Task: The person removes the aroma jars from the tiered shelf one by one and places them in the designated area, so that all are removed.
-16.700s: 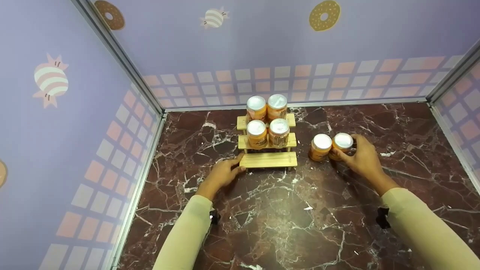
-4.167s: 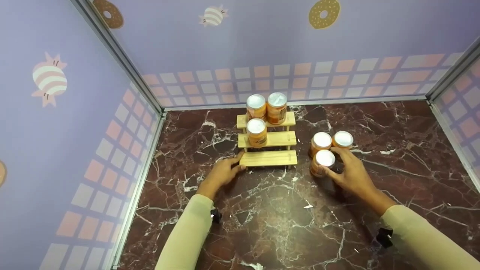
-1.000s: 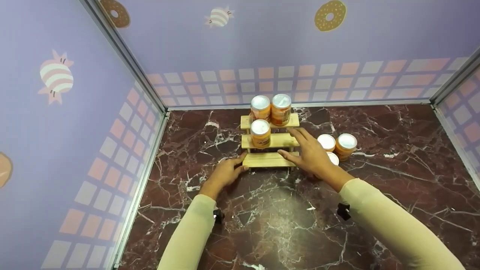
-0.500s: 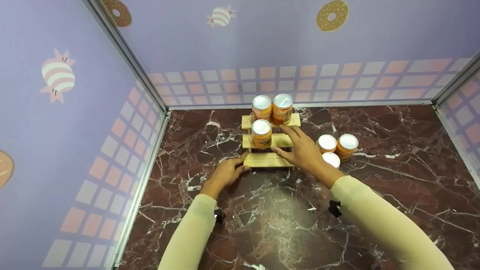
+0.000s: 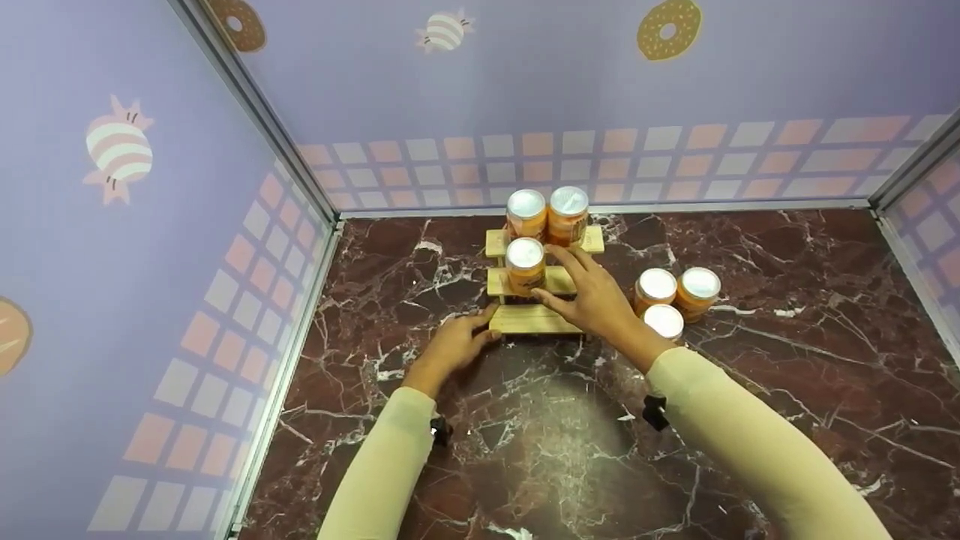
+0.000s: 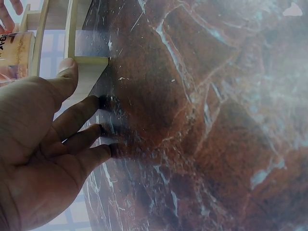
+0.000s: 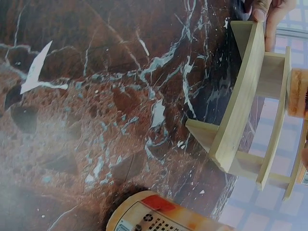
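Observation:
A three-step wooden stand [image 5: 534, 319] is on the table; its bottom step bears nothing. My left hand [image 5: 454, 346] pinches the left end of that step. In the left wrist view, the thumb [image 6: 70, 77] presses the step's edge and other fingertips reach the table. One orange can [image 5: 525, 271] with a silver lid stands at the left of the middle step. My right hand [image 5: 598, 301] is close at its right side, thumb and forefinger spread; contact is unclear. Two like cans, one left [image 5: 526, 214] and one right [image 5: 568, 214], stand on the top step.
Right of the stand, three more orange cans are grouped on the marbled table: a back left can [image 5: 656, 287], a back right can [image 5: 699, 291] and a front can [image 5: 663, 321]. A patterned wall [image 5: 480, 90] rises behind the stand, with others at both sides.
Since the earliest frame, the can from the middle step's right side has joined the two on the table. Lately my right hand has moved left to the remaining middle-step can; my left hand stays put.

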Action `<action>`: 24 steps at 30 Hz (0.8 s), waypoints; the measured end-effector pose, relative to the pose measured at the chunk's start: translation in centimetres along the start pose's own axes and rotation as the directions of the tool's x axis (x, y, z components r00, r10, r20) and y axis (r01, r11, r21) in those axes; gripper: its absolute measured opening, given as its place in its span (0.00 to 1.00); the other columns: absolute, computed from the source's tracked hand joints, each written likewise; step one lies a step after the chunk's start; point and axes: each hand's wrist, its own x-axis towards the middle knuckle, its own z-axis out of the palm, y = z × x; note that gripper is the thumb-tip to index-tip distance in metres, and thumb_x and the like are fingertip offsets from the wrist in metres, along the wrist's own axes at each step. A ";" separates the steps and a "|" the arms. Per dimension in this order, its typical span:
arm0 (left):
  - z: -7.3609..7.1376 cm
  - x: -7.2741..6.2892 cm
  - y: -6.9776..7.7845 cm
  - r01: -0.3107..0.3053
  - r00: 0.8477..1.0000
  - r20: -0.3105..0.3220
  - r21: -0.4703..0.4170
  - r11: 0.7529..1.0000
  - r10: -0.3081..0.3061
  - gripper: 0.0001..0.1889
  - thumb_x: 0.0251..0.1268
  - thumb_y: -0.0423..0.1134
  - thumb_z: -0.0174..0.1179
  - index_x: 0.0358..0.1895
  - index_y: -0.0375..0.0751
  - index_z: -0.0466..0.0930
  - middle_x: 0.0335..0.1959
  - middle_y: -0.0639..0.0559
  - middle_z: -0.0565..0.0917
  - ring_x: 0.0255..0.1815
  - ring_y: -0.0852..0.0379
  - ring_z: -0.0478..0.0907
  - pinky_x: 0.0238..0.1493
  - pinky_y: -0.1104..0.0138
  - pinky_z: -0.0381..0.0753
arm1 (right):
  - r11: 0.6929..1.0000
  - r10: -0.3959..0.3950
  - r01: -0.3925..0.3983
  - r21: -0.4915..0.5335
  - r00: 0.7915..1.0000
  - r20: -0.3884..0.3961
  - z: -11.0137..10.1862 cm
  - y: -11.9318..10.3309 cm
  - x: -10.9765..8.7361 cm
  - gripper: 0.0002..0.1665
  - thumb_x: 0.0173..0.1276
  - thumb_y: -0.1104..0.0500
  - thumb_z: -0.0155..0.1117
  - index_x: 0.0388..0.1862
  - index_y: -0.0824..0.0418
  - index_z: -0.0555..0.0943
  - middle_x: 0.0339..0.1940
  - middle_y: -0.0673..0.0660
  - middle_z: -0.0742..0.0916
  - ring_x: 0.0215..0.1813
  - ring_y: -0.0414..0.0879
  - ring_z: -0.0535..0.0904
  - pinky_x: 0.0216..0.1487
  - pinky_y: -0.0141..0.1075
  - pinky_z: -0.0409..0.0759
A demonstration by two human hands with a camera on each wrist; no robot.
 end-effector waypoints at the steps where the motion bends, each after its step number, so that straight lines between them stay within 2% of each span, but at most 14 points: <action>1: 0.0 0.0 0.0 0.005 1.000 0.000 -0.001 1.000 -0.005 0.36 0.77 0.67 0.62 0.84 0.75 0.65 0.78 0.44 0.80 0.77 0.37 0.80 0.82 0.45 0.77 | 1.000 0.003 -0.003 0.000 1.000 -0.003 0.0 -0.1 0.1 0.45 0.75 0.41 0.78 0.83 0.55 0.72 0.73 0.71 0.82 0.59 0.75 0.87 0.63 0.72 0.86; 8: 0.1 0.1 -0.3 -0.041 0.999 -0.007 0.014 0.999 0.041 0.36 0.79 0.66 0.61 0.86 0.73 0.64 0.76 0.43 0.82 0.75 0.37 0.82 0.80 0.46 0.79 | 1.000 -0.009 0.009 0.009 1.000 -0.015 0.3 -0.5 0.7 0.46 0.75 0.43 0.79 0.82 0.62 0.72 0.69 0.67 0.84 0.59 0.69 0.88 0.61 0.68 0.88; 14: 0.0 -0.1 -0.3 -0.036 0.999 -0.010 0.014 0.999 0.036 0.36 0.78 0.66 0.61 0.85 0.71 0.65 0.75 0.44 0.84 0.74 0.38 0.83 0.79 0.47 0.80 | 1.000 0.011 -0.011 0.022 1.000 0.012 0.7 -0.8 1.2 0.46 0.76 0.42 0.77 0.83 0.61 0.71 0.72 0.68 0.83 0.64 0.70 0.87 0.65 0.66 0.87; 20: -0.7 -0.6 1.3 -0.036 0.999 -0.003 -0.011 0.999 0.036 0.35 0.81 0.64 0.60 0.86 0.70 0.65 0.75 0.38 0.82 0.74 0.34 0.82 0.79 0.44 0.79 | 0.998 0.056 -0.057 0.038 0.998 0.027 0.8 -1.0 1.4 0.47 0.76 0.44 0.78 0.84 0.61 0.69 0.73 0.70 0.82 0.68 0.71 0.84 0.69 0.68 0.85; 24: -2.5 -2.1 3.3 -0.010 1.000 0.013 -0.042 0.999 0.011 0.34 0.81 0.60 0.62 0.85 0.65 0.67 0.75 0.33 0.81 0.74 0.30 0.81 0.79 0.41 0.78 | 0.997 0.054 -0.056 0.057 0.998 0.034 1.2 -1.1 1.7 0.47 0.77 0.43 0.76 0.84 0.62 0.69 0.73 0.70 0.81 0.69 0.71 0.84 0.70 0.68 0.84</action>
